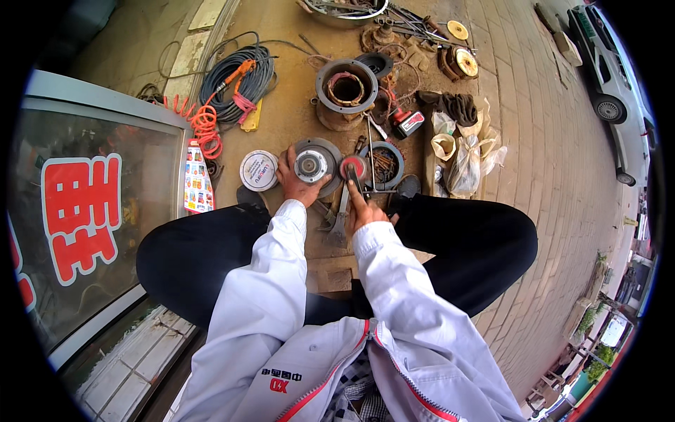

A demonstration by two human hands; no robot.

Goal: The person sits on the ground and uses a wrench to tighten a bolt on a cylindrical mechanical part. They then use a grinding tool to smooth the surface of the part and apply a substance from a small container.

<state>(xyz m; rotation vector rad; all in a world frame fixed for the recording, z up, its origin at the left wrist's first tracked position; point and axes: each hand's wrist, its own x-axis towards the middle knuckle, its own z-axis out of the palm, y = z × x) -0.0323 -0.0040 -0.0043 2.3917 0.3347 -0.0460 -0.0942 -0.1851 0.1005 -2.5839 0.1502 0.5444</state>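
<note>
My left hand (297, 181) grips the left rim of a round grey metal end cover (330, 163) with a bright hub in its middle. Just right of it, my right hand (366, 209) is closed on a slim dark hand tool (354, 180), whose exact kind is unclear. The tool reaches over a round red-faced disc (346, 164) beside the cover. A grey flat metal tool (342, 216) lies between my hands. Right of the disc, a dark round tray (399, 160) holds several bolts. A white round lid (258, 171) lies left of my left hand.
Ahead stands a rusty motor housing (339, 118). A red-and-black cordless tool (408, 123) and plastic bags (465, 169) lie to the right. Coiled dark hose (239, 79) and orange spiral hose (205, 131) lie left, near a glass door (140, 162). A metal basin (344, 20) stands far ahead.
</note>
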